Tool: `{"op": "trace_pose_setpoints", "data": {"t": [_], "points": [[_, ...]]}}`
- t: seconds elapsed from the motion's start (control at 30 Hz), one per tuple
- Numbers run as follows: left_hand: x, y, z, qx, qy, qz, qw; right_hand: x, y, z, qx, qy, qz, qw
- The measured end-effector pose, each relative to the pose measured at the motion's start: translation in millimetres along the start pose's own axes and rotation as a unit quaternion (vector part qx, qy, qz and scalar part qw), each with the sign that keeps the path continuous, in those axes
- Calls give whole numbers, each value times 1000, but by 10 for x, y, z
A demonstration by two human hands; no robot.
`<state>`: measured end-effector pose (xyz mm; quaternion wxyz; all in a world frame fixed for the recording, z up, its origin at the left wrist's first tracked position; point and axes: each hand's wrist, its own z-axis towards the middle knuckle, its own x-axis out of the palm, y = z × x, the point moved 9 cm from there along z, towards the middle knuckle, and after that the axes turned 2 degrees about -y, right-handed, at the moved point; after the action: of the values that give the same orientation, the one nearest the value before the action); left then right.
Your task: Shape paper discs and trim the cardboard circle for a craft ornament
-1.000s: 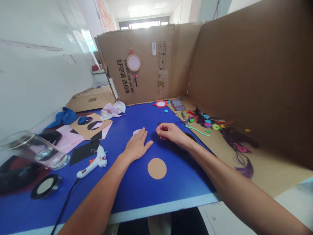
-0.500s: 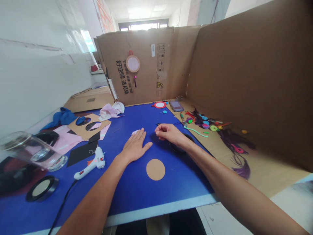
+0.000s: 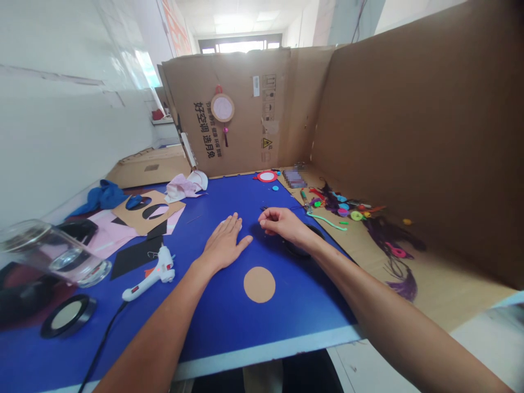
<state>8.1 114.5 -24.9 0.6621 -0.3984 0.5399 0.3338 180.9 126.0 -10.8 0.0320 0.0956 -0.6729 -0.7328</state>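
My left hand (image 3: 223,243) lies flat on the blue table, fingers stretched out and thumb apart. It covers most of a small pale piece (image 3: 221,224), whose edge peeks out by the fingers. To its right, my right hand (image 3: 280,225) hovers with thumb and fingers pinched together; anything between the fingertips is too small to make out. A dark round object (image 3: 301,248) sits partly hidden beneath my right wrist. Nearer the table's front edge lies a tan cardboard disc (image 3: 259,284), touched by neither hand.
A white glue gun (image 3: 153,275), a glass jar (image 3: 61,256) and a black-rimmed roll (image 3: 69,315) are on the left. Cut cardboard (image 3: 172,206) lies behind them. Beads and purple tassels (image 3: 403,286) lie on the right. Tall cardboard walls (image 3: 241,109) stand behind and right.
My left hand has shifted slightly left, covering more of the pale piece. My right hand keeps its pinch, nearly still.
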Motion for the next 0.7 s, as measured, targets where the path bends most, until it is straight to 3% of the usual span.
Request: {"op": "trace_pose_setpoints", "data": {"t": [0.13,0.43,0.7], "points": [[-10,115,49,-33,-7,-6,999,4,-3,1,-4,2,-2,1000],[40,212,78,-36,-26,-38,998,10,-12,-8,4,1,-5,1000],[-251,267,46,-68,-109,-8,992,14,-3,-22,2,6,4,1000]]}}
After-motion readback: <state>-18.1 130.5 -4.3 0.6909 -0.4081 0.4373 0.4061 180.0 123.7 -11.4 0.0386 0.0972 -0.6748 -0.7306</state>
